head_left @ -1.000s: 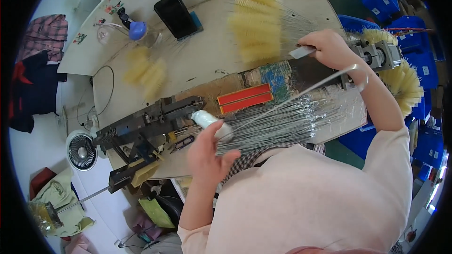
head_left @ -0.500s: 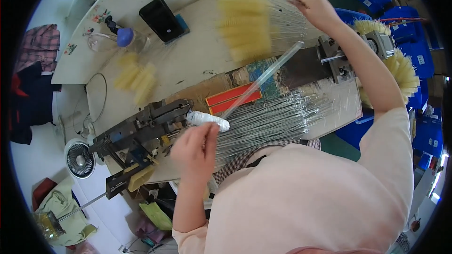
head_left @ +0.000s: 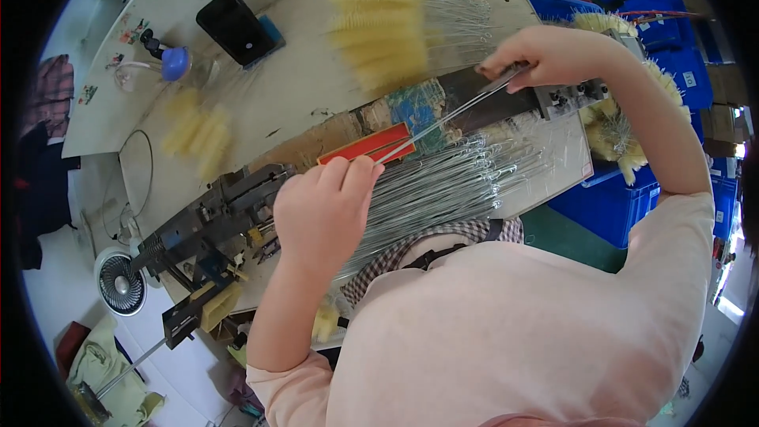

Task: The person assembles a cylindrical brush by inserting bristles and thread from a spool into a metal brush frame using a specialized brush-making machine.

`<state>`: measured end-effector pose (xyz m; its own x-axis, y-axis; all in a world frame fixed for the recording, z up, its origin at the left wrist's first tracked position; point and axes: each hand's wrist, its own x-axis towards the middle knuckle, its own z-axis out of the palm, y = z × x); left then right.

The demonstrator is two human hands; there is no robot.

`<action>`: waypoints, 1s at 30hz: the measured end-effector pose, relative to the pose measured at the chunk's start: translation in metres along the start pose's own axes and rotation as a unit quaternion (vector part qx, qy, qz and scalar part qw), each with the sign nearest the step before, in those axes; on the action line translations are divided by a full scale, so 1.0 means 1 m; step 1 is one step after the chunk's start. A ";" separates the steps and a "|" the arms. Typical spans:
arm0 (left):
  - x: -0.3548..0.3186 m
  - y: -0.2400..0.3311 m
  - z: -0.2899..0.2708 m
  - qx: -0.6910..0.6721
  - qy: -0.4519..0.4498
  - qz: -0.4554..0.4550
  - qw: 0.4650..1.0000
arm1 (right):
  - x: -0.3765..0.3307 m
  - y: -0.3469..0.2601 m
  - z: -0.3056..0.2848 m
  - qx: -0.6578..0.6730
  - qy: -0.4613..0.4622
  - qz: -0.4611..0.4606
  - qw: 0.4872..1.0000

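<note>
The held wire [head_left: 448, 119] looks like shiny metal, the bins [head_left: 607, 217] smooth plastic.

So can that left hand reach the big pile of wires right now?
Probably yes: the pile of wires lies right beside the left hand, and nothing seems to block the way, but it looks closed on a thin silvery strand.

Bare tan tabletop [head_left: 288, 87] left a lane between the large yellow bristle bundle [head_left: 379, 28] and the small yellow bristle bundle [head_left: 196, 134], with the black smartphone [head_left: 236, 28] edging it on the left. A thin metal wire [head_left: 443, 122], spanning from the left hand [head_left: 324, 209] to the right hand [head_left: 545, 55], barred passage over the red tray [head_left: 356, 144]. Looped steel wires [head_left: 435, 182] crowded the near side; the black metal clamp [head_left: 225, 202] obstructed the left.
</note>
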<state>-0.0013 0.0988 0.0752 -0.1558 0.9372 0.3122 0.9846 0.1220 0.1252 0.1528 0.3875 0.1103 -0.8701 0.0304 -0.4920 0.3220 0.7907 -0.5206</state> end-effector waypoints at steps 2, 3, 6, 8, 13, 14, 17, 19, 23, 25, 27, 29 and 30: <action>-0.001 0.000 -0.009 0.014 -0.012 -0.013 1.000 | 0.006 0.010 -0.002 0.034 -0.047 0.035 0.998; -0.004 -0.001 -0.012 0.011 -0.011 -0.031 0.999 | 0.013 0.010 -0.004 0.066 -0.094 0.065 0.991; -0.019 0.000 -0.014 0.026 -0.014 -0.064 0.998 | 0.015 -0.010 -0.006 -0.047 -0.087 0.090 0.991; -0.032 0.000 -0.012 0.049 -0.022 -0.085 0.995 | 0.018 -0.022 0.008 -0.142 -0.062 0.049 0.987; -0.056 -0.008 -0.003 0.102 0.053 -0.106 0.988 | 0.056 -0.098 0.075 -0.229 0.167 -0.247 0.927; -0.060 -0.010 -0.003 0.138 0.082 -0.103 0.982 | 0.069 -0.116 0.085 -0.233 0.191 -0.275 0.913; -0.087 -0.022 -0.003 0.051 0.108 -0.195 0.973 | 0.113 -0.137 0.097 -0.230 0.261 -0.298 0.889; -0.110 -0.025 0.006 -0.153 0.142 -0.324 0.923 | 0.133 -0.130 0.105 -0.207 0.274 -0.311 0.886; -0.112 -0.009 0.035 -0.617 0.171 -0.485 0.596 | 0.134 -0.136 0.100 -0.158 0.244 -0.295 0.910; -0.092 -0.005 0.041 -0.671 0.141 -0.477 0.550 | 0.135 -0.137 0.097 -0.143 0.217 -0.266 0.928; -0.066 -0.005 0.034 -0.794 0.102 -0.450 0.396 | 0.140 -0.134 0.093 -0.057 0.164 -0.240 0.955; -0.060 -0.003 0.030 -0.840 0.118 -0.411 0.334 | 0.139 -0.137 0.088 -0.059 0.145 -0.231 0.960; -0.058 -0.001 0.029 -0.879 0.131 -0.369 0.271 | 0.137 -0.138 0.087 -0.060 0.128 -0.220 0.965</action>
<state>0.0088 0.0536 0.0292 -0.4855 0.7861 -0.3826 -0.8472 -0.3150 0.4279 0.0214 0.2291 0.0534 -0.9813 -0.1872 -0.0453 -0.1322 0.8258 -0.5483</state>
